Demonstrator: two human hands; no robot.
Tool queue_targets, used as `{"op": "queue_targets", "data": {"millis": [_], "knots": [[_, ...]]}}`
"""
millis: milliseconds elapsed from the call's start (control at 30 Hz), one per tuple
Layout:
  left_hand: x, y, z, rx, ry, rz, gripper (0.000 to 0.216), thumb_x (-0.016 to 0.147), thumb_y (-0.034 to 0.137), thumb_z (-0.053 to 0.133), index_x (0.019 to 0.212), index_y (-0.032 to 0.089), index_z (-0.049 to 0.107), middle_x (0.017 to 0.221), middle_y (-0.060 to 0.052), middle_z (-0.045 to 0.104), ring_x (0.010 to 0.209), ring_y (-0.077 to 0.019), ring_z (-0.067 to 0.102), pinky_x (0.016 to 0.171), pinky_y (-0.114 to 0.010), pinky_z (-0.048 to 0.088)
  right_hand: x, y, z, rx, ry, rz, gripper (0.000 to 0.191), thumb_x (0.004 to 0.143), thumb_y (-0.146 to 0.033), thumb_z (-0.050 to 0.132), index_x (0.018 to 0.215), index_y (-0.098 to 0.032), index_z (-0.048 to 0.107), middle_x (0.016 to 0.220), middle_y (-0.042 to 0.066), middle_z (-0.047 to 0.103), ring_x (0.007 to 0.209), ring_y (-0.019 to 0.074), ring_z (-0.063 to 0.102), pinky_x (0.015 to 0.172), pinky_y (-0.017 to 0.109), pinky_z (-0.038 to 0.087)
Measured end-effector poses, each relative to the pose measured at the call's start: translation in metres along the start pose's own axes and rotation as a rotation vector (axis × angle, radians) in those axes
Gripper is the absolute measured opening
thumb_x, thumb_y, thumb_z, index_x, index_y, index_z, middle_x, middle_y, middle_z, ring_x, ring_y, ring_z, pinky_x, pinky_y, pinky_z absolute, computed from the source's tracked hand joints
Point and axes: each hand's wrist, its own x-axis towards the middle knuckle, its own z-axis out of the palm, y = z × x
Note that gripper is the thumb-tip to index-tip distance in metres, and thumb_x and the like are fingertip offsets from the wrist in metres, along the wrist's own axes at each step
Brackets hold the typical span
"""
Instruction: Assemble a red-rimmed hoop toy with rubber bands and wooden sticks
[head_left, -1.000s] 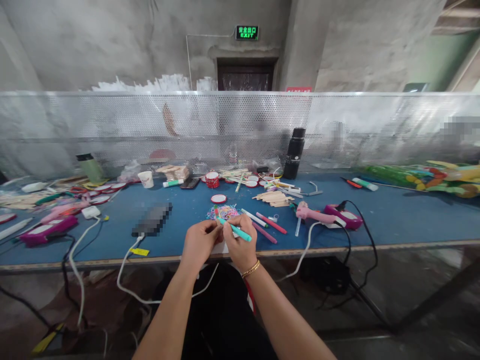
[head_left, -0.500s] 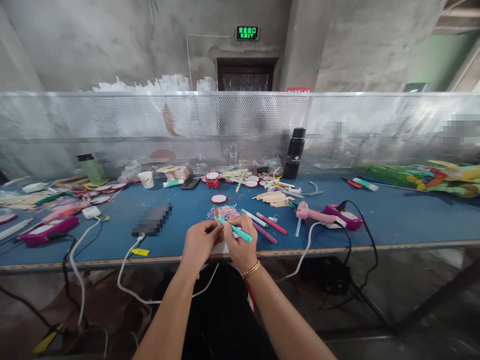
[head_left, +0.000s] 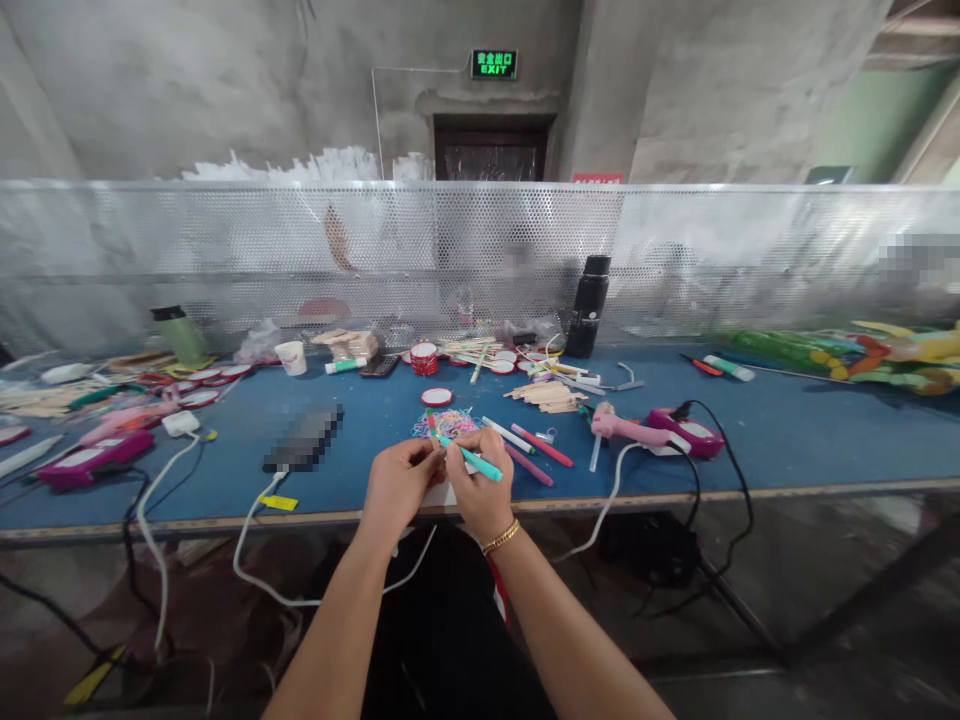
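Observation:
My right hand [head_left: 481,485] is closed round a turquoise marker [head_left: 484,466], its tip pointing up and left toward my left fingers. My left hand [head_left: 401,488] is closed in a pinch, holding a narrow craft stick [head_left: 431,420] whose upper end shows red and green; my fingers hide its lower part. Just beyond both hands lies a pile of pastel elastic bands [head_left: 457,420]. To the right of them are a white marker with a green end [head_left: 510,436], a red marker [head_left: 544,447] and a pink marker [head_left: 531,466]. Something white shows beneath my hands.
Wooden sticks [head_left: 551,397] lie behind the markers. A pink glue gun [head_left: 637,430] with a cable is at the right, a phone [head_left: 304,440] on a white cable at the left. A black bottle [head_left: 589,308] and paper cup [head_left: 292,358] stand near the mesh panel [head_left: 390,230].
Hardly anything differs. Both hands keep the same hold, with the marker against the stick; the view has shifted very slightly.

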Motion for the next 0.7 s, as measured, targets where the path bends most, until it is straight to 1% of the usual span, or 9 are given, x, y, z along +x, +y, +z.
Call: {"op": "queue_targets", "data": {"millis": [167, 333, 467, 600, 700], "knots": [[-0.0002, 0.0015, 0.0005, -0.027, -0.013, -0.043, 0.038, 0.081, 0.048, 0.06, 0.057, 0.019, 0.063, 0.055, 0.001, 0.06, 0.055, -0.0139, 0.05, 0.055, -0.025, 0.035, -0.001, 0.0025, 0.0005, -0.013, 0.051, 0.046, 0.012, 0.09, -0.022, 0.058, 0.078, -0.023, 0.054, 0.072, -0.001, 0.06, 0.07, 0.0171, 0.057, 0.074, 0.035, 0.045], [0.0007, -0.0031, 0.0011, -0.014, -0.011, -0.013, 0.039, 0.083, 0.047, 0.06, 0.056, 0.019, 0.061, 0.052, 0.003, 0.054, 0.054, -0.0127, 0.048, 0.054, -0.024, 0.033, 0.0, -0.0007, -0.0002, 0.024, -0.003, 0.003, 0.012, 0.089, -0.022, 0.059, 0.078, -0.023, 0.055, 0.072, -0.002, 0.061, 0.069, 0.0162, 0.059, 0.075, 0.035, 0.046], [0.0005, -0.0026, 0.0008, 0.006, 0.005, 0.004, 0.038, 0.083, 0.045, 0.061, 0.055, 0.019, 0.061, 0.052, 0.003, 0.055, 0.055, -0.0126, 0.048, 0.054, -0.024, 0.032, 0.0012, -0.0027, -0.0008, 0.021, -0.013, -0.004, 0.013, 0.089, -0.021, 0.059, 0.077, -0.023, 0.054, 0.071, -0.002, 0.06, 0.067, 0.0156, 0.057, 0.076, 0.035, 0.046], [0.0009, -0.003, 0.0015, -0.028, -0.012, -0.027, 0.038, 0.083, 0.045, 0.061, 0.056, 0.019, 0.061, 0.054, 0.002, 0.058, 0.055, -0.0125, 0.05, 0.055, -0.024, 0.034, -0.0002, 0.0007, -0.0001, -0.035, 0.059, 0.025, 0.015, 0.091, -0.022, 0.058, 0.077, -0.023, 0.054, 0.071, -0.002, 0.06, 0.069, 0.0166, 0.057, 0.076, 0.035, 0.045], [0.0027, -0.0063, 0.0031, -0.103, -0.032, -0.057, 0.038, 0.081, 0.049, 0.064, 0.058, 0.018, 0.063, 0.057, 0.001, 0.061, 0.054, -0.0128, 0.052, 0.055, -0.024, 0.038, -0.0011, 0.0044, 0.0015, -0.008, 0.102, 0.07, 0.01, 0.096, -0.026, 0.055, 0.087, -0.022, 0.059, 0.078, 0.0, 0.064, 0.074, 0.0173, 0.061, 0.079, 0.035, 0.046]]}}
